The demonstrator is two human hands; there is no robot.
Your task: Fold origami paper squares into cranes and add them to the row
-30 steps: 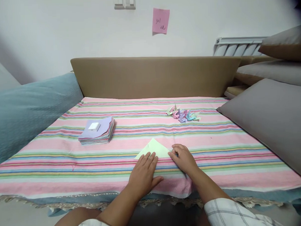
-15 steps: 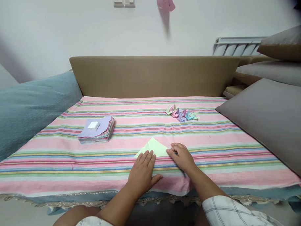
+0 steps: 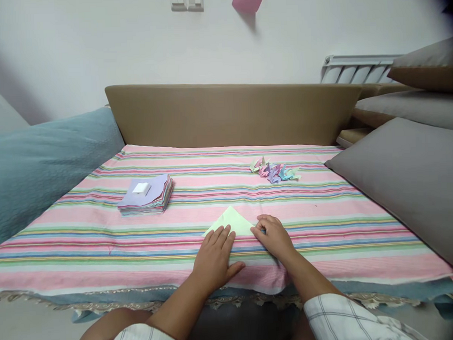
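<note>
A pale green sheet of paper (image 3: 233,220), folded into a triangle with its peak pointing away from me, lies on the striped cloth. My left hand (image 3: 215,252) rests flat with its fingers stretched over the paper's lower left part, the thumb out to the side on the cloth. At the right corner of the triangle, my right hand (image 3: 274,236) has its thumb and curled forefinger pinched on the paper's tip. The left corner of the triangle shows just beyond my left fingertips.
To the left, a stack of coloured paper (image 3: 153,192) bears a small white box (image 3: 141,189). Several small folded paper pieces (image 3: 274,172) lie in a row farther back. Grey cushions (image 3: 405,178) line the right side; a blue-covered armrest (image 3: 55,161) bounds the left. A brown backrest (image 3: 232,115) stands behind.
Both hands and the folded paper stay almost in place. The pink note on the wall has swung up and a little to the left.
</note>
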